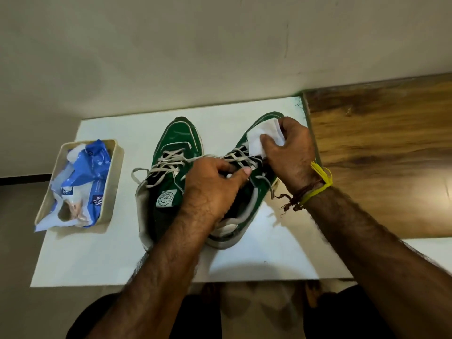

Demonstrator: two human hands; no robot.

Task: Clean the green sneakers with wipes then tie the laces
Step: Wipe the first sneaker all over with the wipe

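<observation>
On the white tabletop (244, 263), my right hand (291, 148) presses a soft white wipe (263, 137) onto the right green leather sneaker (254, 182) while my left hand (212, 184) pinches its flat grey laces (238, 159), beside a cream tray (107, 192) holding a crinkled blue wipes packet (83, 177).

Two green sneakers (176, 152), one wipe (264, 138), one tray (115, 172), one wipes pack (83, 177).

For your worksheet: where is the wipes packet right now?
The blue-and-white wipes packet lies in a beige tray at the head view's left, on the white board, left of the sneakers.
</observation>
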